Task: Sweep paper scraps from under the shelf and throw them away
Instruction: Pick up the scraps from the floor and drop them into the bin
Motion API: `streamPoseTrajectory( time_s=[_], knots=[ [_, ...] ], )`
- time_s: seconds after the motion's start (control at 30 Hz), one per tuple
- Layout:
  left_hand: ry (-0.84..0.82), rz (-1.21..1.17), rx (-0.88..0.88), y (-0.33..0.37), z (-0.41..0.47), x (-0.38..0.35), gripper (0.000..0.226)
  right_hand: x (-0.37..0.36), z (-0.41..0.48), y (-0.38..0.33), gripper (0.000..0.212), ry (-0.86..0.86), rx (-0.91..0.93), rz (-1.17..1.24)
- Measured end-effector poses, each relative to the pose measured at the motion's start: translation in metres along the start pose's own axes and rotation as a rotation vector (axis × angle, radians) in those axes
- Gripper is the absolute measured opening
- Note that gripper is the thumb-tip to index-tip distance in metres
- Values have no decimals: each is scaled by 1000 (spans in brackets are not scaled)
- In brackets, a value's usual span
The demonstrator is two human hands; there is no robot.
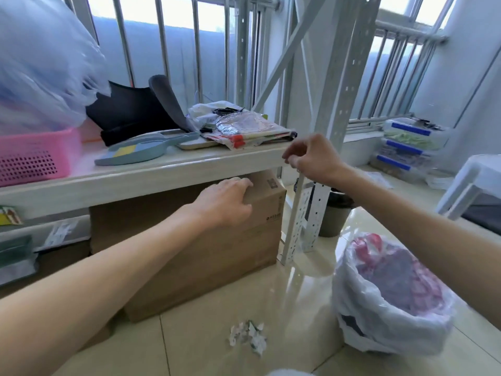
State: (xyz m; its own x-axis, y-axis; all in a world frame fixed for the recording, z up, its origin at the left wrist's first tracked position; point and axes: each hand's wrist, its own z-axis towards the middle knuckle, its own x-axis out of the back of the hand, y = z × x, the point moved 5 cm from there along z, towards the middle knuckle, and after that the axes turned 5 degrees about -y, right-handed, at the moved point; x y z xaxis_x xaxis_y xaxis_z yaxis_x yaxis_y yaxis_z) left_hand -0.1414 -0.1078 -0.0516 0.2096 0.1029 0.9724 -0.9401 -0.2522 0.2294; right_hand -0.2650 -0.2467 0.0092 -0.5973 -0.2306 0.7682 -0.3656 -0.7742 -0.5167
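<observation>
One cardboard box (pixel 195 240) under the shelf (pixel 151 172); left hand (pixel 227 202) grips its top corner. Right hand (pixel 311 158), fingers curled, pinches the shelf's corner. One scrap pile (pixel 248 336) on open floor beside one lined bin (pixel 390 297).

Nothing could be read: the cardboard box (pixel 206 240) at the centre of the frame carried a small printed mark and a square code, both too blurred

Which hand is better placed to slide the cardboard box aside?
Left, probably. The left hand already grips the cardboard box at its top edge; the right hand is up at the shelf corner, off the box.
</observation>
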Motion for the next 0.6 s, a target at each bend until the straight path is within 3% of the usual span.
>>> streamPoseTrajectory(
  time_s=[0.3,0.6],
  knots=[
    [-154,-198,142,-4,21,-70,56,-46,-63,123,19,-142,-308,-64],
    [-410,-110,186,-36,17,-187,61,-139,-109,159,16,-377,-400,-29]
  ],
)
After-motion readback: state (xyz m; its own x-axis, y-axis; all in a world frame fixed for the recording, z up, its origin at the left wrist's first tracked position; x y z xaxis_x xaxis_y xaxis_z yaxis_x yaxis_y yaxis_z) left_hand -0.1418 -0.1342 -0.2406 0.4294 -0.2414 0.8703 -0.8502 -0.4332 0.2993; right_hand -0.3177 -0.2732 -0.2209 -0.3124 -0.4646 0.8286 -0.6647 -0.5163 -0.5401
